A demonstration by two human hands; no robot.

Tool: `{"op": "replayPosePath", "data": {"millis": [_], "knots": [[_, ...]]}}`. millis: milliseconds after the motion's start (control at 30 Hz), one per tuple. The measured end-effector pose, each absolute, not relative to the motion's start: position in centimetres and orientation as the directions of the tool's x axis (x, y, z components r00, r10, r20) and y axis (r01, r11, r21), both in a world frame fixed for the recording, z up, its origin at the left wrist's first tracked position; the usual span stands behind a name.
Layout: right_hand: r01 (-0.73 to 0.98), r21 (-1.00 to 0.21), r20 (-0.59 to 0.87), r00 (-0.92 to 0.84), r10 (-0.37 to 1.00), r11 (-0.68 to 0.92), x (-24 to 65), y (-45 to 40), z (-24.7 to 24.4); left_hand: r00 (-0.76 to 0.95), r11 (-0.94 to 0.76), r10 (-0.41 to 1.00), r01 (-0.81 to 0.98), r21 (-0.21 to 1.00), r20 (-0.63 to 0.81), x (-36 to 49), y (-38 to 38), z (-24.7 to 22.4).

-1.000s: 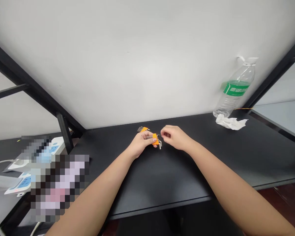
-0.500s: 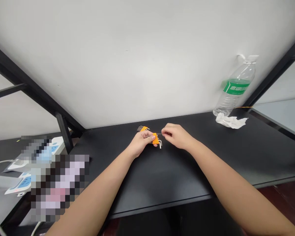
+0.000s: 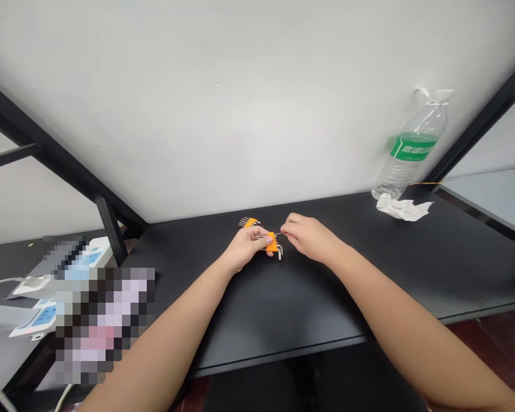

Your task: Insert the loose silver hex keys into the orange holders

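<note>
My left hand [image 3: 245, 247] is closed around an orange hex key holder [image 3: 272, 242], with the thumb pressed on its face. Bent steel ends of several hex keys stick out of the holder's right side, a large one [image 3: 280, 252] lowest. My right hand [image 3: 306, 234] pinches a thin hex key [image 3: 277, 233] whose shaft runs level to the top of the holder. How far it sits inside the holder is hidden by my left fingers. Just behind my left hand a second orange holder [image 3: 252, 222] with several hex keys lies on the black table.
On the black table [image 3: 278, 309], a clear bottle [image 3: 414, 146] with a green label stands at the back right by the wall. Crumpled white tissue [image 3: 403, 207] lies in front of it. White power strips [image 3: 47, 317] and blurred-out items are at the left.
My right hand has moved slightly left, bringing the thin hex key closer to the holder. My left hand keeps its grip. The view has shifted slightly.
</note>
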State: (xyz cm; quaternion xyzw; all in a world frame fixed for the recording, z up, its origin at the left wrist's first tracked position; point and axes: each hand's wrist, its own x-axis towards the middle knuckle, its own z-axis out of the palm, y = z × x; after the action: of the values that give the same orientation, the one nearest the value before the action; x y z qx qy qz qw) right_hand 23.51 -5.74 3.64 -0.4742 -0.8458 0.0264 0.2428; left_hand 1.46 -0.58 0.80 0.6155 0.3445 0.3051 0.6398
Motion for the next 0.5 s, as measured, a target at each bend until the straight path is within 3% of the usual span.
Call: {"op": "replayPosePath", "data": {"millis": [367, 500], "knots": [[0.755, -0.339, 0.389, -0.431, 0.814, 0.561, 22.9, -6.1, 3.6, 0.571, 0.036, 0.819, 0.039, 0.999, -0.052, 1.7, -0.9, 1.2], [0.66, -0.489, 0.391, -0.418, 0.82, 0.57, 21.7, -6.4, 3.5, 0.59, 0.014, 0.806, 0.06, 0.998, -0.047, 1.6, -1.0, 1.0]]}}
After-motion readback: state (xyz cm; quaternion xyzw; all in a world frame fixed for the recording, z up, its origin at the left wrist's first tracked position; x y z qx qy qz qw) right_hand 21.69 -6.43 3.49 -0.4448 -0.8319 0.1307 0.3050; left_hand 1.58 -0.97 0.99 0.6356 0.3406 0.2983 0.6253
